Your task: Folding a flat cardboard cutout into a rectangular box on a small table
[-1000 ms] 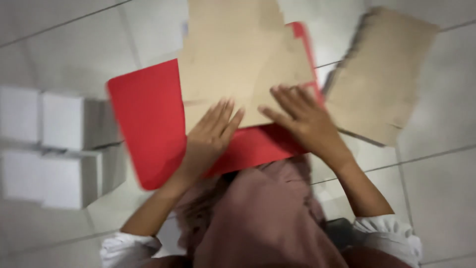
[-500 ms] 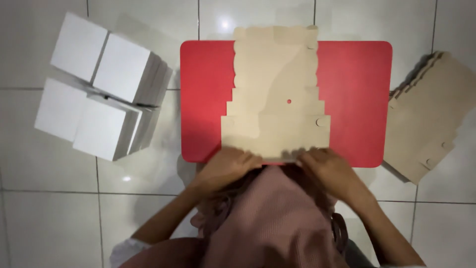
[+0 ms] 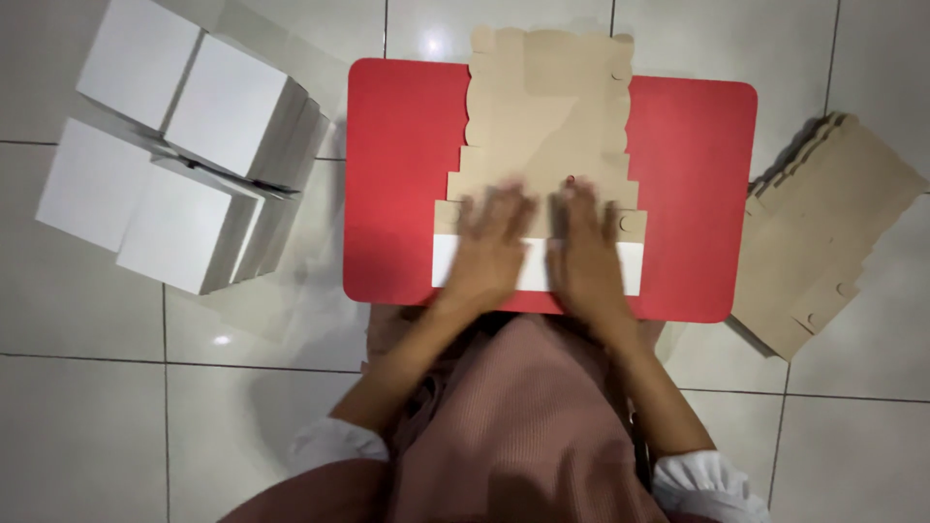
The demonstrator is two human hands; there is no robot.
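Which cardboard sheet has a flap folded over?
The cardboard sheet on the red tray, under both hands: its near flap shows white. The stacked sheets at right lie flat.

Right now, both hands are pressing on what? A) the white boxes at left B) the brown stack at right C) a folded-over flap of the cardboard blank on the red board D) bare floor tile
C: the left hand and right hand lie flat side by side on the white folded flap of the cardboard blank, which rests on the red board.
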